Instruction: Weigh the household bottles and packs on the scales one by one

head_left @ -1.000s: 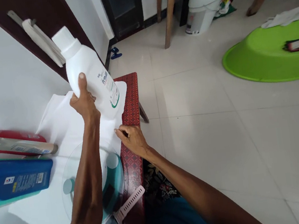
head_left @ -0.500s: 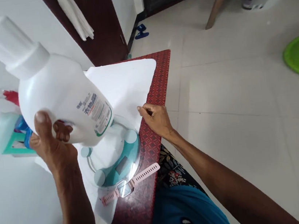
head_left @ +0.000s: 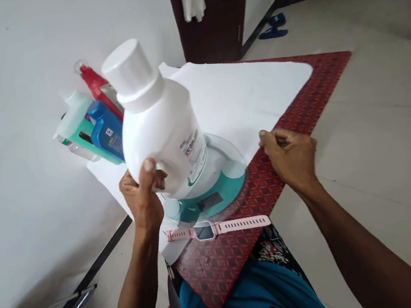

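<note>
My left hand [head_left: 143, 197] is closed round the handle of a big white detergent bottle [head_left: 161, 139] with a white cap. The bottle leans, cap towards the upper left. Its base overlaps a round glass scale [head_left: 229, 191] with a teal front and a dark display; whether it touches the glass I cannot tell. Just in front of the scale lies a pink-strapped smartwatch [head_left: 204, 231]. My right hand [head_left: 292, 155] forms a loose fist at the table's right edge, thumb tip by the border of a white sheet [head_left: 242, 88]. Nothing shows in its fingers.
A blue bottle [head_left: 107, 134], a red bottle [head_left: 97, 87] and a green-and-clear container [head_left: 78, 125] stand by the wall, left of the white bottle. The table [head_left: 220, 268] has a red patterned top. Blue slippers [head_left: 274, 27] lie on the floor beyond.
The white bottle has come from the sheet's far end, nearer and over the scale, in my left hand. The view has turned left. My right hand stays fisted at the table edge.
</note>
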Available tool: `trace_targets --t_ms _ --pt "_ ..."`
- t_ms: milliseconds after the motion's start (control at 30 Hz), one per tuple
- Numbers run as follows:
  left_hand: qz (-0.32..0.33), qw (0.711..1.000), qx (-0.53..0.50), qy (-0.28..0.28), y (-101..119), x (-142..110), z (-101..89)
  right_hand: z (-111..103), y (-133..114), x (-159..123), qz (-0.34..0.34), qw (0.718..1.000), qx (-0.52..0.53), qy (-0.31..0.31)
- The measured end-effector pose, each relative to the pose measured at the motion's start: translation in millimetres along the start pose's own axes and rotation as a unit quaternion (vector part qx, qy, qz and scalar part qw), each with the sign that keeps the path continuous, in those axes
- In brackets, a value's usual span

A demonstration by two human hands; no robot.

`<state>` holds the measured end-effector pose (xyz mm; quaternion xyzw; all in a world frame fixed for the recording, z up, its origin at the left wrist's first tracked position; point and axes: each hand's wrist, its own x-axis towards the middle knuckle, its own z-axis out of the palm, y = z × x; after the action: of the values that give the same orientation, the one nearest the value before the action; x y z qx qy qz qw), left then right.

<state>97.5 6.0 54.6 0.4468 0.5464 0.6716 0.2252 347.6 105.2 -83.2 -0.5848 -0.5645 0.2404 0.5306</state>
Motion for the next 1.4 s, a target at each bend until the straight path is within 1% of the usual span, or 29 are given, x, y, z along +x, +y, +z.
trace_targets --t_ms 67,133,200,233,333,467,533,567,633,700,767,833,933,1067,1133,1233,1333,1400 --pt "0.014 0.999 0.036 -0.02 -6.4 -3.7 -10.4 0.2 -0.8 -1.2 -0.002 1.0 -0.009 -0.001" --pt "0.032 0.997 0.063 -0.016 -12.2 -6.3 -21.2 0.2 -1.3 -2.2 -0.001 1.0 -0.012 -0.003" --pt "0.046 0.996 0.072 -0.011 -16.5 -8.3 -27.3 0.3 -1.5 -2.7 -0.003 1.0 -0.012 -0.007" --pt "0.05 0.996 0.069 -0.012 -18.0 -9.2 -27.3 0.4 -1.7 -2.7 -0.004 1.0 -0.01 -0.006" --pt "0.043 0.998 0.05 -0.007 -19.9 -9.9 -15.4 0.8 -2.4 -1.9 0.005 1.0 -0.003 -0.006" --pt "0.025 0.997 0.029 0.065 -17.4 -1.5 8.9 1.8 -3.2 0.4 0.02 1.0 -0.002 -0.002" --pt "0.026 0.995 0.007 0.098 -12.7 5.5 12.8 2.3 -2.9 1.4 0.02 1.0 -0.001 0.0" --pt "0.029 0.993 -0.008 0.11 -9.5 8.9 11.3 2.4 -2.6 1.8 0.019 1.0 -0.001 -0.001" --pt "0.051 0.988 -0.037 0.14 -1.8 15.1 1.6 2.4 -2.0 2.0 0.016 1.0 -0.005 -0.007" --pt "0.092 0.98 -0.045 0.173 5.9 19.9 -14.7 2.3 -1.5 1.6 0.017 1.0 -0.012 -0.008" --pt "0.134 0.969 -0.027 0.205 11.6 23.4 -33.4 2.2 -1.2 1.2 0.021 1.0 -0.015 -0.007" --pt "0.154 0.96 0.01 0.232 13.4 25.3 -51.0 2.1 -0.6 1.0 0.024 1.0 -0.013 -0.006" --pt "0.142 0.948 0.061 0.277 6.6 26.2 -72.3 2.1 -0.1 1.7 0.025 1.0 -0.013 -0.01" --pt "0.093 0.936 0.093 0.325 -15.2 29.7 -93.4 2.2 -2.2 2.6 0.018 0.999 -0.023 -0.016" --pt "0.072 0.933 0.085 0.343 -26.9 34.1 -101.2 2.9 -4.0 2.3 0.015 0.999 -0.035 -0.02" --pt "0.068 0.928 0.07 0.359 -42.0 43.9 -107.7 4.7 -5.4 0.7 0.014 0.998 -0.063 -0.026" --pt "0.077 0.922 0.073 0.373 -54.0 55.2 -106.6 4.3 -6.1 1.6 0.019 0.995 -0.085 -0.04" --pt "0.076 0.92 0.082 0.375 -59.8 61.8 -103.1 1.6 -10.1 6.9 0.043 0.993 -0.077 -0.073"
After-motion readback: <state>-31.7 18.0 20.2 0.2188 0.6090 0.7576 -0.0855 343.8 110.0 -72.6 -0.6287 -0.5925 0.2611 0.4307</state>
